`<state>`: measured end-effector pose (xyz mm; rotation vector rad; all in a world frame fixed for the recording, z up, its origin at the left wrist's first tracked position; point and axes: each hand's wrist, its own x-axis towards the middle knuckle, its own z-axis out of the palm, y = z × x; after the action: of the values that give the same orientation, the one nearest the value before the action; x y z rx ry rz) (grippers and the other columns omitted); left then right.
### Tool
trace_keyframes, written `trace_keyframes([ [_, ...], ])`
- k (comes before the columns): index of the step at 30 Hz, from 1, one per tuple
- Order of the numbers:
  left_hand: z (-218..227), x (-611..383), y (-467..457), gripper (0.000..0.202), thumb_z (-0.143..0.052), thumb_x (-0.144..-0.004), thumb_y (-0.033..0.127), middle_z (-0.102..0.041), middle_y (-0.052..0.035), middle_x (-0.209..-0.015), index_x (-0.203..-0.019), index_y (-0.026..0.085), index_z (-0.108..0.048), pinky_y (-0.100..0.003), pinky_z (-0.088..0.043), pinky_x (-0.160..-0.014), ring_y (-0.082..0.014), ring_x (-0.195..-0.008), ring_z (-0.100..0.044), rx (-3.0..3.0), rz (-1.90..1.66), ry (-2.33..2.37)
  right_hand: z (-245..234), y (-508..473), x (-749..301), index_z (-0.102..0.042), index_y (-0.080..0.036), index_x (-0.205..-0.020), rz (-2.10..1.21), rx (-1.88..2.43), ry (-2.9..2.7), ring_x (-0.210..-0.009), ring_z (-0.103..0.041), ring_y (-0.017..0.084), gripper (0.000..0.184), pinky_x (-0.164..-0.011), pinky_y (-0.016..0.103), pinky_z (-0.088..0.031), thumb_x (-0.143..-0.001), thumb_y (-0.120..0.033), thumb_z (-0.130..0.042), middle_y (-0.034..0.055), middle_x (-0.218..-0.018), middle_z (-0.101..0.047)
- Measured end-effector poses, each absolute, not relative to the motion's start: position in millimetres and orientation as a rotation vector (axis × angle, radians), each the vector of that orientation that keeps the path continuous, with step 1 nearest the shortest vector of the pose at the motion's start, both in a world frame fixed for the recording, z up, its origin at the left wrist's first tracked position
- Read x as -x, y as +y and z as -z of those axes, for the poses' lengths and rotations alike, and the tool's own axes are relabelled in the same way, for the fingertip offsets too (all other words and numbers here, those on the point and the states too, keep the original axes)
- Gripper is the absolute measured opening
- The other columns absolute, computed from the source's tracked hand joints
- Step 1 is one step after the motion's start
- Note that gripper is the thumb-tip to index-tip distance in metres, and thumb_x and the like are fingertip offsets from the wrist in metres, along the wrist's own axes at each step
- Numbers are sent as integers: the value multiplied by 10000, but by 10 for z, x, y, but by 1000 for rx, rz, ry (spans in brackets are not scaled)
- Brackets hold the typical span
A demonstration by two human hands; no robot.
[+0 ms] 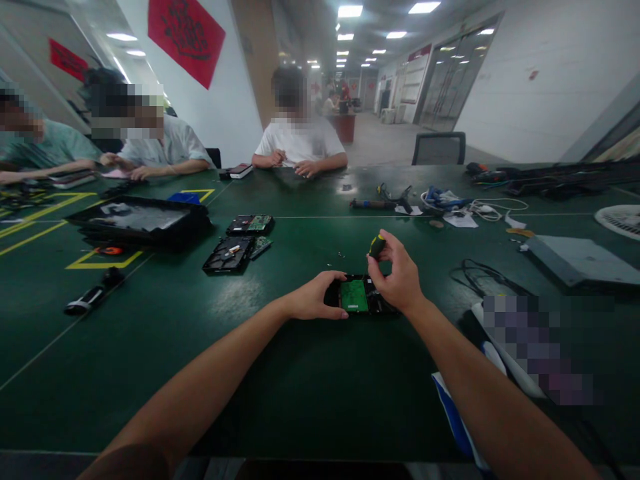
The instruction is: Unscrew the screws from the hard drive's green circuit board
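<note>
the black unit (332, 292) lies flat on the green bench (310, 380), near and slightly right of the middle, with its green circuit board (354, 297) facing up. the left hand (320, 296) braces the unit at its left end: the fingers are spread moderately, the thumb at the near edge and the others at the far edge. the right hand (399, 275) holds a black and yellow screwdriver (377, 247), its handle pinched between thumb and fingers, above the right part of the unit. the handle is tilted; whether the tip touches a screw cannot be told.

small bits (340, 254) lie just beyond the unit. farther left rest an opened black case (229, 255) with small parts on it, a loose narrow board (261, 247) beside it, and a second black case (250, 225) on the far side of these. a black tray (145, 223) stands left of them, with a black and white object (93, 298) nearer. to the right, a grey flat box (583, 259) lies on the bench; cables (445, 199) lie far right of the middle. across the bench sits a person in a white shirt (300, 141), both hands raised at the far edge.
</note>
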<state>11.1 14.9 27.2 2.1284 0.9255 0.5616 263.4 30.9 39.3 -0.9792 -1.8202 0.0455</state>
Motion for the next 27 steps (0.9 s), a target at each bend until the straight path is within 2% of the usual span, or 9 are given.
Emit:
trace_keyframes([
  [5, -258, -145, 134, 881, -885, -678, 498, -511, -148, -1488, -1434, 247, -508, -561, -418, -1153, -349, -1377, -495, -2160, -596, 938, -388, 310, -2642, -357, -291, -1537, -24, 975, -1829, -900, -728, 251, 668, -859, 492, -650, -928, -262, -629, 99, -1182, -683],
  [14, -273, -152, 139, 836, -841, -735, 553, -500, -136, -1499, -1433, 235, -507, -528, -401, -1179, -328, -1403, -463, -2207, -561, 926, -413, 293, -2631, -363, -293, -1533, -14, 981, -1837, -854, -712, 243, 664, -797, 478, -658, -927, -272, -633, 95, -1145, -671],
  [19, -248, -164, 141, 825, -837, -745, 549, -507, -142, -1495, -1432, 231, -507, -531, -391, -1187, -333, -1410, -454, -2250, -588, 910, -415, 290, -2630, -361, -287, -1533, -11, 974, -1836, -851, -700, 232, 674, -752, 436, -658, -921, -267, -643, 102, -1174, -646],
  [23, -220, -174, 151, 830, -843, -737, 553, -514, -143, -1488, -1428, 231, -513, -535, -384, -1186, -341, -1407, -456, -2269, -603, 906, -414, 286, -2633, -395, -288, -1508, 13, 988, -1826, -723, -667, 181, 650, -670, 398, -643, -915, -278, -661, 99, -1191, -615],
  [27, -222, -180, 153, 820, -856, -724, 543, -515, -142, -1484, -1405, 224, -529, -529, -378, -1186, -347, -1401, -455, -2253, -601, 917, -413, 276, -2630, -403, -284, -1503, 11, 996, -1823, -681, -652, 165, 647, -687, 412, -643, -911, -280, -663, 106, -1237, -605],
])
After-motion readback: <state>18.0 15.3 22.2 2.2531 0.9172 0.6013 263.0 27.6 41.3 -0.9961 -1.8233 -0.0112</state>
